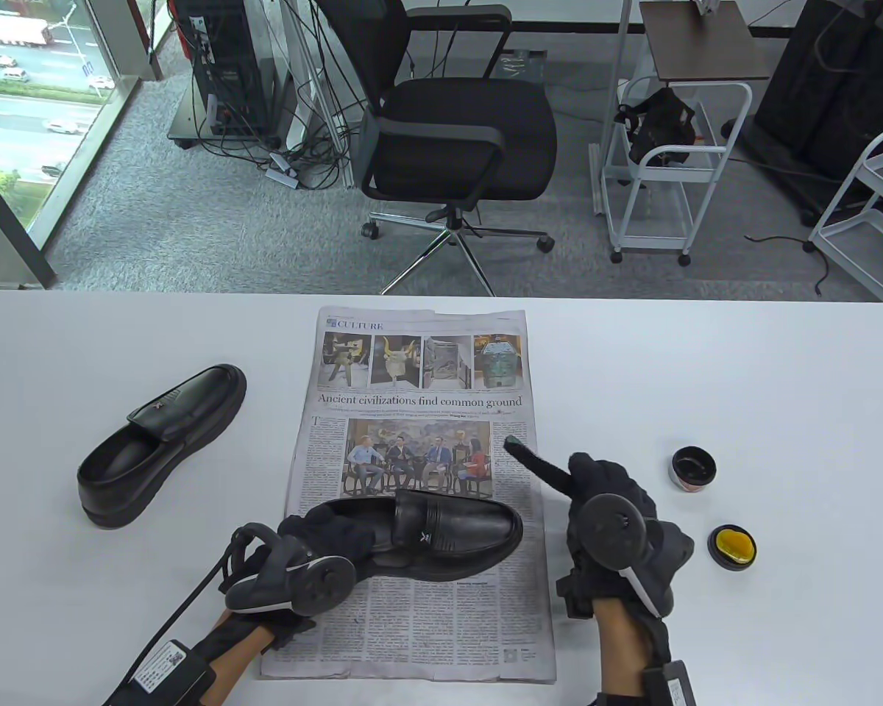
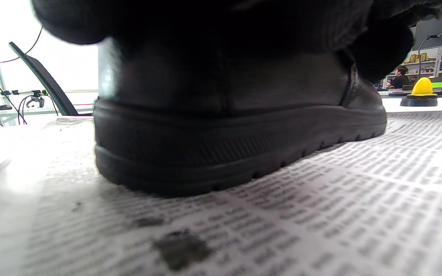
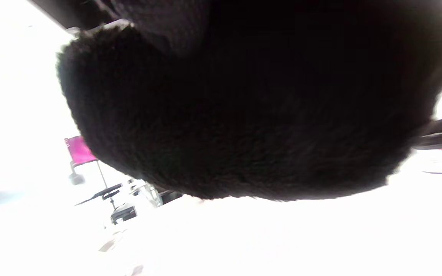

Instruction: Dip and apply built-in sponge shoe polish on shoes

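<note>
A black loafer [image 1: 449, 529] lies on the newspaper [image 1: 412, 368], toe to the right. My left hand [image 1: 320, 535] grips its heel end; the left wrist view shows the heel and sole [image 2: 225, 134] close up, resting on the paper. My right hand [image 1: 581, 485] hovers right of the shoe, clear of it, with one dark finger-like shape pointing up-left. The right wrist view shows only a dark fuzzy mass [image 3: 244, 115], so I cannot tell whether it holds anything. The lid with the yellow sponge [image 1: 734, 546] and the open polish tin [image 1: 693, 468] sit right of the hand.
A second black loafer [image 1: 162, 441] lies on the white table [image 1: 780, 382] at the left, off the paper. Dark smudges mark the newspaper [image 2: 178, 249] by the heel. The yellow sponge also shows in the left wrist view [image 2: 422, 90]. An office chair stands beyond the far edge.
</note>
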`<action>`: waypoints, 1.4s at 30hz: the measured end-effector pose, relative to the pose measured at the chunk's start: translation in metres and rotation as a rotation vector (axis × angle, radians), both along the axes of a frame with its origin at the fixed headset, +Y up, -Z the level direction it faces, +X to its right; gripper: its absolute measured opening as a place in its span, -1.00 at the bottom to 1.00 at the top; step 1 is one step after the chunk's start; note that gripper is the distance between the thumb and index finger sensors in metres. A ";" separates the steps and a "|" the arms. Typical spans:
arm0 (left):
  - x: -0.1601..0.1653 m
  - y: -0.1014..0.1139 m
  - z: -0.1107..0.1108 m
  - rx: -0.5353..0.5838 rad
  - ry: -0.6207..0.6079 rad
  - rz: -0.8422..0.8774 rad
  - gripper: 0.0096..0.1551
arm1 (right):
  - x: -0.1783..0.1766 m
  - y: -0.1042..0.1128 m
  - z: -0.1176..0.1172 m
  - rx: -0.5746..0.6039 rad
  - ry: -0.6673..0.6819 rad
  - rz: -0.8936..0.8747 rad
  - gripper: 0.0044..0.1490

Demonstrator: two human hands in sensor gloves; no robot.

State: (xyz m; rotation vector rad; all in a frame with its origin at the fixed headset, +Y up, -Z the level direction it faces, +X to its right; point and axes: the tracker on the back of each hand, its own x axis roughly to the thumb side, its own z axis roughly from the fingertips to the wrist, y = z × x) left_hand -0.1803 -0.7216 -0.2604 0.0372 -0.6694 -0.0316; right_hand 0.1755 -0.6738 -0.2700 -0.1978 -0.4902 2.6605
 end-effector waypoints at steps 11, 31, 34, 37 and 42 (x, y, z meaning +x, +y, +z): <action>0.000 0.000 -0.001 -0.008 -0.001 -0.004 -0.47 | 0.067 -0.041 -0.003 -0.227 -0.137 -0.737 -0.47; 0.000 0.000 -0.001 -0.006 0.002 -0.003 -0.47 | 0.053 0.015 -0.006 -0.319 -0.321 -0.080 -0.36; 0.001 0.000 -0.001 -0.006 0.001 -0.004 -0.47 | 0.074 0.026 -0.011 -0.365 -0.321 0.041 -0.34; 0.001 0.000 -0.001 -0.006 0.001 -0.004 -0.47 | 0.104 0.021 -0.011 -0.438 -0.386 0.058 -0.31; 0.001 0.000 -0.001 -0.007 0.001 -0.004 -0.47 | 0.134 -0.010 -0.003 -0.587 -0.446 0.163 -0.28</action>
